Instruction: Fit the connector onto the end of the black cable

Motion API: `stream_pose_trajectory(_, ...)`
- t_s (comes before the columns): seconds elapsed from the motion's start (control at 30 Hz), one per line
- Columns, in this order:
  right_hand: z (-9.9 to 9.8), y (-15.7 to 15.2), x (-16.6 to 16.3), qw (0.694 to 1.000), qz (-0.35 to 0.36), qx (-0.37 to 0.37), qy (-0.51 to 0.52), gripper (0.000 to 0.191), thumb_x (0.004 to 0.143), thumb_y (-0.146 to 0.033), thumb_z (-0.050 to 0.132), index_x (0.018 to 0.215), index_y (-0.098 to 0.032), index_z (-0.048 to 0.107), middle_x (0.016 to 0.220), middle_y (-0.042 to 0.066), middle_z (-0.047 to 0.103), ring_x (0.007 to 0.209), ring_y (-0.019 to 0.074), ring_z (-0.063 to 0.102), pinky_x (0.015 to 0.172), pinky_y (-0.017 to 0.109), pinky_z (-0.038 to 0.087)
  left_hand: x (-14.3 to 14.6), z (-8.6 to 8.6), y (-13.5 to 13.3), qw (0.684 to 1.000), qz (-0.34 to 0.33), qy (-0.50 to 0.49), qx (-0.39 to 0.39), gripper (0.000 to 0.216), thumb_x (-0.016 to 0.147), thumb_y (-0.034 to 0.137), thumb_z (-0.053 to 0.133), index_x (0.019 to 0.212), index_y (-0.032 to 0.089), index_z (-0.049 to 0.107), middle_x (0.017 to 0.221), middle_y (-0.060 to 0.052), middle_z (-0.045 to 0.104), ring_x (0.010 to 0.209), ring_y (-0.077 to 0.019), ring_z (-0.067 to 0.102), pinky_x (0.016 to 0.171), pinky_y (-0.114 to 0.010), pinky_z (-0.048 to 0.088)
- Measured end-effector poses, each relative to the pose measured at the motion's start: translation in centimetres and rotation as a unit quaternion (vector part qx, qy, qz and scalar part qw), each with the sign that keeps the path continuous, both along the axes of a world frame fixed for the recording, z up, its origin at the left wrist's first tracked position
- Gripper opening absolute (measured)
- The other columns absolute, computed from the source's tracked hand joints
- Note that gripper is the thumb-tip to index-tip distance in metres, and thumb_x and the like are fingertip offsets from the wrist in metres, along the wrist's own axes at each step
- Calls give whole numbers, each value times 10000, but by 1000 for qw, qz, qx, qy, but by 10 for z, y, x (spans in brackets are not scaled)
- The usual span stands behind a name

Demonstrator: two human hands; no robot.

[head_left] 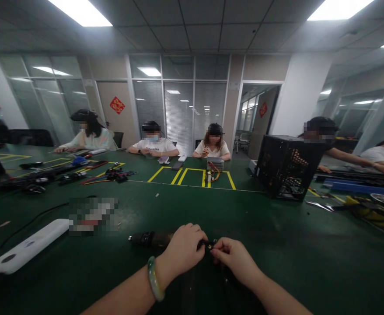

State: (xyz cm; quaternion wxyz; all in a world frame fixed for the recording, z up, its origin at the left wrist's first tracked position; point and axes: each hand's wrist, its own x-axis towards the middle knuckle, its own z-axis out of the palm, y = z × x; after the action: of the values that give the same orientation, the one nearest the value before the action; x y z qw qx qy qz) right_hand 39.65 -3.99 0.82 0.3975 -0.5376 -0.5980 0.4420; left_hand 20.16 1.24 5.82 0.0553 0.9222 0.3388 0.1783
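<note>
A dark, cylindrical electric screwdriver (151,239) lies across the green table in front of me, its metal tip pointing left. My left hand (185,245), with a jade-coloured bangle at the wrist, is closed over the rear end of the screwdriver. Just to the right of it, my right hand (231,256) pinches a small black connector (209,246) that shows a gold-coloured spot. The two hands nearly meet there. My fingers hide most of the joint between the connector and the screwdriver, so I cannot tell whether they are joined.
At left lies a white power strip (31,247) with a black cord. Behind it are bundled cables (113,175). A black computer case (282,168) stands at the right, near loose parts and a yellow-black item (365,210). Several people sit across and beside the table (179,203).
</note>
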Motion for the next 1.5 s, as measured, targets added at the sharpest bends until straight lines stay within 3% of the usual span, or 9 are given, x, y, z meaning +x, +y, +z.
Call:
stream_pose_trajectory(0.23, 3, -1, 2, 998, -19, 21, -52, 183, 878, -344, 599, 858, -168, 644, 667, -13, 656, 554, 111, 557, 483, 176, 378, -3, -8, -6, 999, -7, -34, 5, 124, 851, 183, 553, 942, 217, 631, 947, -26, 576, 908, -198, 529, 798, -320, 397)
stream_pose_trajectory(0.57, 0, -1, 1, 993, -18, 37, -109, 121, 869, -283, 603, 816, -182, 644, 659, -29, 647, 601, 123, 597, 540, 187, 394, -5, -12, -8, 1000, -12, -9, 6, 40, 857, 180, 551, 894, 195, 553, 913, -23, 567, 863, -191, 521, 763, -313, 397)
stream_pose_trajectory(0.83, 9, -5, -6, 990, -26, 48, -127, 128, 876, -271, 595, 793, -185, 640, 644, -29, 660, 604, 125, 602, 553, 189, 393, -6, -16, -4, 999, -27, -19, -5, 47, 857, 180, 567, 890, 207, 547, 924, -7, 559, 878, -186, 524, 778, -318, 392)
stream_pose_trajectory(0.97, 14, -10, -12, 991, -28, 73, -113, 122, 882, -275, 605, 809, -193, 657, 687, -26, 676, 656, 132, 624, 596, 189, 421, -6, -16, -6, 1000, -8, -23, -16, 73, 849, 175, 550, 915, 204, 544, 929, -17, 554, 878, -189, 520, 788, -318, 391)
stream_pose_trajectory(1.1, 18, -12, -13, 980, -24, 114, -164, 108, 871, -238, 624, 781, -219, 679, 726, -45, 687, 689, 128, 628, 641, 198, 411, -5, -15, -7, 999, 16, -35, -21, 127, 797, 145, 541, 912, 198, 529, 908, -19, 544, 858, -192, 505, 778, -320, 391)
stream_pose_trajectory(1.5, 17, -8, -7, 970, -29, 86, -226, 105, 858, -261, 638, 758, -231, 653, 751, -45, 679, 701, 144, 606, 622, 223, 368, -2, -18, -9, 997, 18, -78, -16, 104, 790, 127, 518, 866, 197, 531, 880, -16, 551, 835, -195, 503, 778, -346, 376)
